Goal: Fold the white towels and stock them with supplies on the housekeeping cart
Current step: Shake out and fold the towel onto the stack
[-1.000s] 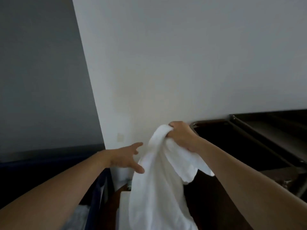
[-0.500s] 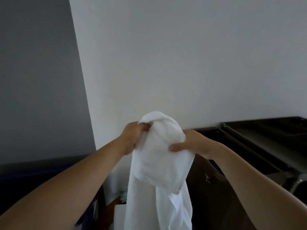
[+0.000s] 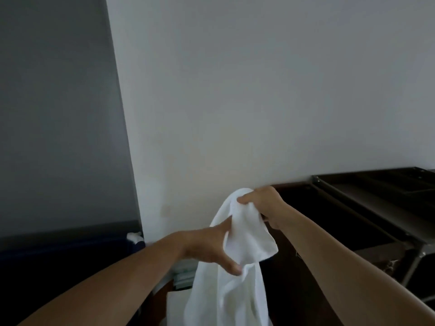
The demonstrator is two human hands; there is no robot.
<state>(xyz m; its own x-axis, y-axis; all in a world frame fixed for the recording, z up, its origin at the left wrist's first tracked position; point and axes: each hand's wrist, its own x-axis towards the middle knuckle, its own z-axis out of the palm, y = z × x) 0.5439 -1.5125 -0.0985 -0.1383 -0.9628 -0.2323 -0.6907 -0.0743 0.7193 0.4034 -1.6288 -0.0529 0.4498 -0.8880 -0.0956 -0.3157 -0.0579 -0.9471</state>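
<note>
Two hands work one white towel (image 3: 235, 292) in front of a pale wall (image 3: 259, 102). The right hand (image 3: 263, 202) grips the bunched top of the towel, thumb and fingers curled round the cloth, and holds it up just off the near left corner of the housekeeping cart (image 3: 334, 215). The left hand (image 3: 204, 249) is spread wide lower down, with the thumb up along the towel's left edge and the fingers straight across its front. A loose flap lies between them, and the hand is not closed on the cloth.

The cart's top is a dark recessed tray, and what it holds is too dark to tell. A metal-framed section (image 3: 367, 194) adjoins it on the right, its rail running toward the camera. Low on the left sits a dark blue bin (image 3: 70, 252) with a scrap of white cloth (image 3: 134, 236) at its right rim. Pale stacked items (image 3: 183, 275) show between the bin and the towel – too blurred to name.

The towel hangs free, its lower part running out of the bottom of the view. Open air lies to its left, above the bin, and the wall's vertical corner stands behind.
</note>
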